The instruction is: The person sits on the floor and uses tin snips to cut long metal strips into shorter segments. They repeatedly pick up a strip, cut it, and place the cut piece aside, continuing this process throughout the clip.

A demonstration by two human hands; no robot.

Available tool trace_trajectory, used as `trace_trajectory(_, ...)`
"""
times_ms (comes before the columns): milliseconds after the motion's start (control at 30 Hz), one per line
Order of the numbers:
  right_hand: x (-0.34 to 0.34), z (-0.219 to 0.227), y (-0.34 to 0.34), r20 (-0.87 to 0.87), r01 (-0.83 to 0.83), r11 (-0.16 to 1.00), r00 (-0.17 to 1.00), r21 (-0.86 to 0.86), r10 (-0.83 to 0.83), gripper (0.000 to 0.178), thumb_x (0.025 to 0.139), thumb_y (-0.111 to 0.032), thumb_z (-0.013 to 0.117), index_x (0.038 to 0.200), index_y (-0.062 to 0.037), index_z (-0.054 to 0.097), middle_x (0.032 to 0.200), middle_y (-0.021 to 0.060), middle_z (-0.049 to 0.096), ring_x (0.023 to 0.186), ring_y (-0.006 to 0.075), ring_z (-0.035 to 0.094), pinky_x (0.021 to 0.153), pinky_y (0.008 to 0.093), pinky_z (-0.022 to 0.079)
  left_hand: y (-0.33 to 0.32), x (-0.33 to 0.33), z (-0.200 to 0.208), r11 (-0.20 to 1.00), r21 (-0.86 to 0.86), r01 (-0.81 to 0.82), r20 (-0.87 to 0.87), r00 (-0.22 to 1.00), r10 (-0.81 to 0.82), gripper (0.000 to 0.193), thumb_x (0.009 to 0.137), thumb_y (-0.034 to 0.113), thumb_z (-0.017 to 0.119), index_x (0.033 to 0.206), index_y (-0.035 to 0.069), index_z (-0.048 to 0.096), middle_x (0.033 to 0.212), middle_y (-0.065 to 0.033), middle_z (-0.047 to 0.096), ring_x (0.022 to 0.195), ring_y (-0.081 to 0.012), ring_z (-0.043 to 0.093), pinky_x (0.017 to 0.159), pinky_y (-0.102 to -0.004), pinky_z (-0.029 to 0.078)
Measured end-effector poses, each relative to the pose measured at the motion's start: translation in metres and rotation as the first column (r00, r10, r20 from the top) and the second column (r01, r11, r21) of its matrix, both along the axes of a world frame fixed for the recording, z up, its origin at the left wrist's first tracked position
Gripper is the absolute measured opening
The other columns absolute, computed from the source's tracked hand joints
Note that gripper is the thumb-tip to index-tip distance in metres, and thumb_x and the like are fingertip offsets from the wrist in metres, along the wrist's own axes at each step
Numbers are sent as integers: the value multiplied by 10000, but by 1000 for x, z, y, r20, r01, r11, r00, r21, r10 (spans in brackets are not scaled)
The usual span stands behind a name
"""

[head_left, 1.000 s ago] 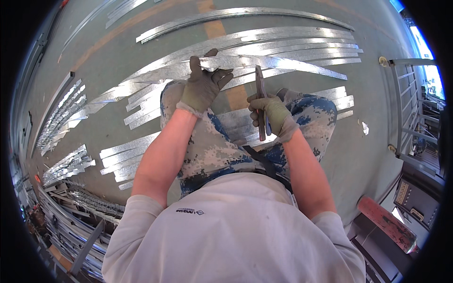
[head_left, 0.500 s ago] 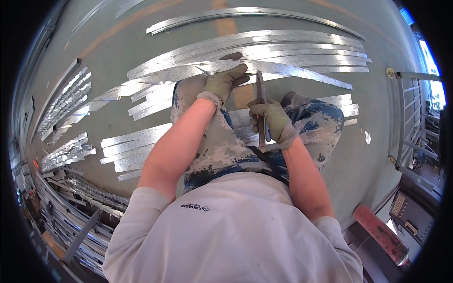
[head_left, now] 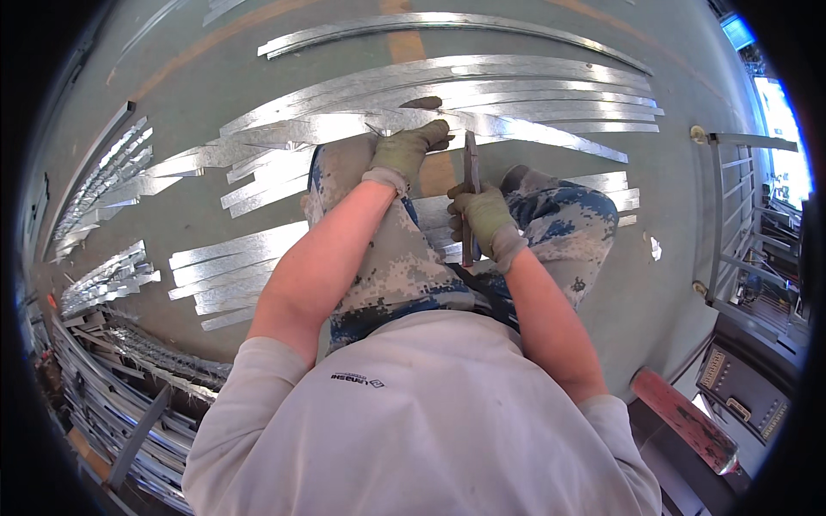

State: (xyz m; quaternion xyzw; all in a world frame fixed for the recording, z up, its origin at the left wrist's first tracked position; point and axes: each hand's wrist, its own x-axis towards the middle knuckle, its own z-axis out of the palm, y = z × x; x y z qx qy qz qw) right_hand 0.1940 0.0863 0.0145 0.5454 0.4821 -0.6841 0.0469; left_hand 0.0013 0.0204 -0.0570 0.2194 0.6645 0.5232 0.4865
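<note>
My left hand, in an olive work glove, is at my left knee, over the near edge of the overlapping shiny metal strips. Its fingers point right, stretched out and slightly apart; their undersides are hidden. A thin dark pointed piece shows beside the wrist side of that hand. Between my knees, my gloved right hand is closed around a long dark hand tool that looks like metal snips. The tool stands nearly upright in view, narrow end away from me, and clear of the strips.
More strips lie left of my leg, and a long metal channel lies beyond. Bundled metal pieces lie far left, above a rack of metal lengths. At right stand a wheeled metal frame and a worn red cylinder.
The whole view has shifted slightly. My left fingers have drawn a little closer together. The tool in my right hand has turned slightly, and its handles now appear closer together.
</note>
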Motion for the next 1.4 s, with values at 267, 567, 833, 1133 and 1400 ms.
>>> trace_trajectory(267,-8,-58,-14,431,-391,748,889,537,155,323,1000,-143,643,1281,13,667,1087,254,744,1019,456,717,913,536,585,-1,7,-4,996,54,66,-194,980,-54,348,1126,328,535,1384,202,732,1406,-37,796,1323,-210,735,1164,-346,502)
trace_trajectory(567,16,-72,11,293,-367,684,929,630,227,350,955,-197,654,1228,11,720,1217,303,760,1192,491,723,1041,531,554,20,2,-52,951,304,-56,-188,975,118,483,1098,429,667,1492,151,698,1213,-62,810,1093,-174,778,1006,-338,588)
trace_trajectory(833,0,-49,1,511,-514,598,837,615,195,342,946,-162,669,1241,5,710,1256,311,760,1200,489,731,1031,531,566,14,4,-8,973,-128,192,-652,723,-229,302,1106,152,442,1388,225,524,1336,-99,789,1217,-401,754,1203,-536,466)
trace_trajectory(1133,-25,-36,-10,664,-543,602,747,585,28,419,957,-176,703,1309,39,633,1324,307,736,1301,492,690,1099,532,553,49,19,-18,956,-263,130,-723,629,-285,247,1111,260,476,1290,231,642,1284,-63,804,1230,-294,737,1189,-434,430)
trace_trajectory(1400,-8,-40,-8,545,-446,659,836,606,64,473,951,-168,655,1386,18,637,1350,350,715,1290,524,684,1093,539,548,23,10,-3,954,-196,227,-724,622,-298,377,1154,354,436,1496,313,589,1390,-36,790,1276,-317,747,1213,-496,463)
